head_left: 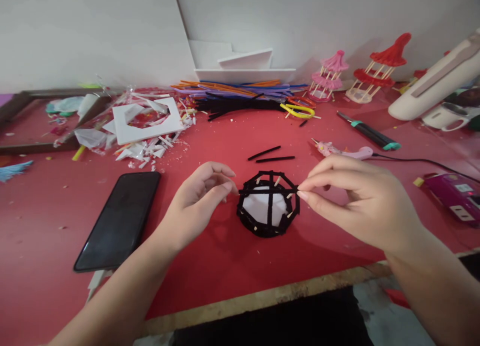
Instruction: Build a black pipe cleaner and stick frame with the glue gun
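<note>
A round black frame (pixel 270 231) of chenille stems, with short wooden sticks and a white base inside, rests on the red table. One black stem crosses its top from front to back. A second black chenille stem (pixel 255 191) lies sideways over it, its right end pinched between the thumb and index finger of my right hand (pixel 352 201). My left hand (pixel 202 198) is at the stem's left end, fingers loosely bent and apart; whether they touch it is unclear. Two short cut black stems (pixel 272 156) lie just behind the frame.
A phone (pixel 118 221) lies left, a pink glue gun (pixel 345 150) and a cutter (pixel 369 130) right. A purple power strip (pixel 455 198) sits far right. Behind are foam scraps (pixel 122 123), bundled chenille stems (pixel 240 103) and small pink (pixel 330 76) and red towers (pixel 378 71).
</note>
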The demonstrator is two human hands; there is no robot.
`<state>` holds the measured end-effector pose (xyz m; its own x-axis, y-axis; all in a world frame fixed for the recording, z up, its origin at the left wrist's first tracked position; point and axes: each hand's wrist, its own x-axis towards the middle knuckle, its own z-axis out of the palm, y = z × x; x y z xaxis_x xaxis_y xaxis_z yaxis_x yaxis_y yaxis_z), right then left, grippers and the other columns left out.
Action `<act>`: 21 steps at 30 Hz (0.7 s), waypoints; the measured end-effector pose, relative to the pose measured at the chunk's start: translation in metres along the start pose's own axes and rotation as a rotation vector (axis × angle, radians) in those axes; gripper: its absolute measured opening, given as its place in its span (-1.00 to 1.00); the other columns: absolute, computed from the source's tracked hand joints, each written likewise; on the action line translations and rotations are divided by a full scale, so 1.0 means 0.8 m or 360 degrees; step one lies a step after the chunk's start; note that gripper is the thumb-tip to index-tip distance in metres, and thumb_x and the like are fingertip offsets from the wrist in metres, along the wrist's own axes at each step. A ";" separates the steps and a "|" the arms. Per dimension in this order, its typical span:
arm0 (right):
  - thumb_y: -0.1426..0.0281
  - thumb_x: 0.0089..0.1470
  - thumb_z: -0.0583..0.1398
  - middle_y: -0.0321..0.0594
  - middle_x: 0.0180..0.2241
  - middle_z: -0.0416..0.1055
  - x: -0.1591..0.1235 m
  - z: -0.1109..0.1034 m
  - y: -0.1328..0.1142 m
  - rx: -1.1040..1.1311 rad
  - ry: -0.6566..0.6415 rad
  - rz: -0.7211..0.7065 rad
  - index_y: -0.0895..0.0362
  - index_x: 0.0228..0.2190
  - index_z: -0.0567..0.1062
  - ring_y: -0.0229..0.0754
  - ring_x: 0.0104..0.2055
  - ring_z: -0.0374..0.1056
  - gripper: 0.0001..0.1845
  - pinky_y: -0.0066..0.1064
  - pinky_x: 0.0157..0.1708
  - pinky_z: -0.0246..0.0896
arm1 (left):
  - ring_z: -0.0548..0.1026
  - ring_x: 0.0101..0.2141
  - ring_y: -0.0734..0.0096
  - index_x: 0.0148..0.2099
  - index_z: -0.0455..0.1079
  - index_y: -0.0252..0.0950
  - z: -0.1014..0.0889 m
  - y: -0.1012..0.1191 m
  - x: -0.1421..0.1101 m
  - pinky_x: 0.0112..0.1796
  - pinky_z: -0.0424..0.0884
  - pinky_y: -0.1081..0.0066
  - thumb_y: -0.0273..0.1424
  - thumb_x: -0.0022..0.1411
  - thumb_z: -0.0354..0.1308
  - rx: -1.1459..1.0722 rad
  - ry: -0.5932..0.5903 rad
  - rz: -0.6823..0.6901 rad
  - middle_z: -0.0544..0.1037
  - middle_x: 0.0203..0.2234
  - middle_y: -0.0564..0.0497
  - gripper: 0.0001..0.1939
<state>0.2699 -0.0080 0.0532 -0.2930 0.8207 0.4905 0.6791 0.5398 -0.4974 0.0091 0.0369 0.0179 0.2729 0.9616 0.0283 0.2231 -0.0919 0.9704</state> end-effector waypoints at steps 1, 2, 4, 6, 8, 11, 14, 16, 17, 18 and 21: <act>0.52 0.09 0.27 -0.28 -0.39 0.48 0.000 0.000 -0.001 0.0005 -0.0011 0.0011 0.08 -0.39 0.52 -0.29 -0.38 0.40 -0.91 -0.40 -0.33 0.36 | 0.50 -0.44 0.43 -0.16 0.38 -0.23 0.001 -0.001 0.000 -0.41 0.42 0.43 -0.40 0.22 0.15 -0.0048 -0.0014 -0.0029 0.57 -0.43 0.06 -0.88; 0.52 0.08 0.27 -0.28 -0.40 0.48 0.001 0.001 -0.001 0.0005 -0.0024 0.0025 0.08 -0.40 0.52 -0.29 -0.39 0.40 -0.91 -0.41 -0.35 0.35 | 0.50 -0.45 0.44 -0.15 0.37 -0.23 0.001 -0.002 0.001 -0.41 0.42 0.43 -0.40 0.21 0.15 -0.0079 -0.0027 -0.0049 0.56 -0.44 0.06 -0.86; 0.52 0.07 0.27 -0.29 -0.40 0.48 0.001 0.001 -0.002 0.0005 -0.0043 0.0057 0.07 -0.41 0.52 -0.29 -0.40 0.39 -0.90 -0.41 -0.37 0.32 | 0.50 -0.44 0.44 -0.14 0.36 -0.23 0.002 -0.003 0.000 -0.39 0.43 0.42 -0.40 0.21 0.17 -0.0112 -0.0041 -0.0078 0.54 -0.45 0.07 -0.85; 0.54 0.05 0.26 -0.29 -0.41 0.47 0.000 0.002 -0.002 0.0010 -0.0058 0.0087 0.07 -0.42 0.52 -0.28 -0.41 0.38 -0.88 -0.40 -0.38 0.31 | 0.52 -0.41 0.42 -0.13 0.36 -0.23 0.002 -0.002 -0.001 -0.36 0.44 0.41 -0.38 0.20 0.18 -0.0106 -0.0050 -0.0099 0.54 -0.45 0.07 -0.83; 0.55 0.04 0.26 -0.30 -0.42 0.47 -0.001 0.003 -0.001 0.0019 -0.0073 0.0105 0.06 -0.44 0.52 -0.28 -0.41 0.37 -0.86 -0.40 -0.38 0.30 | 0.53 -0.38 0.39 -0.12 0.36 -0.23 0.002 -0.002 -0.003 -0.33 0.45 0.39 -0.37 0.19 0.20 -0.0076 -0.0055 -0.0110 0.54 -0.44 0.07 -0.80; 0.55 0.03 0.26 -0.31 -0.41 0.47 -0.001 0.003 0.000 0.0023 -0.0098 0.0112 0.06 -0.44 0.52 -0.29 -0.41 0.37 -0.86 -0.40 -0.37 0.29 | 0.54 -0.37 0.38 -0.12 0.37 -0.23 0.002 0.000 -0.004 -0.31 0.46 0.37 -0.36 0.19 0.21 -0.0068 -0.0063 -0.0104 0.54 -0.43 0.06 -0.80; 0.55 0.02 0.25 -0.31 -0.40 0.47 -0.002 0.002 0.000 0.0023 -0.0122 0.0123 0.06 -0.44 0.52 -0.28 -0.40 0.38 -0.86 -0.39 -0.36 0.28 | 0.55 -0.36 0.38 -0.13 0.37 -0.24 0.002 0.001 -0.004 -0.30 0.46 0.37 -0.38 0.20 0.20 -0.0085 -0.0056 -0.0099 0.54 -0.42 0.05 -0.82; 0.55 0.02 0.25 -0.32 -0.39 0.47 -0.001 0.001 -0.001 0.0019 -0.0141 0.0137 0.06 -0.44 0.52 -0.29 -0.39 0.39 -0.86 -0.39 -0.36 0.27 | 0.54 -0.35 0.39 -0.13 0.38 -0.24 0.003 0.000 -0.004 -0.29 0.47 0.37 -0.38 0.21 0.19 -0.0091 -0.0044 -0.0104 0.54 -0.41 0.05 -0.84; 0.56 0.01 0.25 -0.32 -0.39 0.47 -0.001 0.001 -0.001 0.0017 -0.0146 0.0140 0.06 -0.45 0.52 -0.29 -0.39 0.39 -0.86 -0.39 -0.36 0.27 | 0.54 -0.35 0.39 -0.13 0.39 -0.24 0.004 -0.001 -0.004 -0.29 0.47 0.37 -0.37 0.22 0.19 -0.0096 -0.0045 -0.0109 0.53 -0.41 0.05 -0.84; 0.56 0.01 0.25 -0.32 -0.39 0.47 -0.001 0.001 -0.001 0.0013 -0.0151 0.0143 0.07 -0.45 0.52 -0.29 -0.39 0.39 -0.86 -0.39 -0.35 0.27 | 0.53 -0.35 0.39 -0.13 0.39 -0.24 0.004 -0.002 -0.004 -0.28 0.47 0.37 -0.37 0.23 0.18 -0.0103 -0.0050 -0.0118 0.53 -0.41 0.04 -0.84; 0.55 0.01 0.26 -0.34 -0.40 0.47 -0.001 0.000 -0.002 0.0009 -0.0153 0.0149 0.07 -0.45 0.52 -0.30 -0.39 0.39 -0.86 -0.40 -0.35 0.27 | 0.53 -0.26 0.35 -0.10 0.41 -0.22 0.002 -0.005 -0.006 -0.23 0.49 0.34 -0.34 0.28 0.14 -0.0117 -0.0114 -0.0113 0.55 -0.30 -0.01 -0.84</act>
<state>0.2693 -0.0095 0.0531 -0.2919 0.8816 0.3710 0.7028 0.4608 -0.5419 0.0085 0.0320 0.0131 0.3254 0.9440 -0.0554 0.1758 -0.0028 0.9844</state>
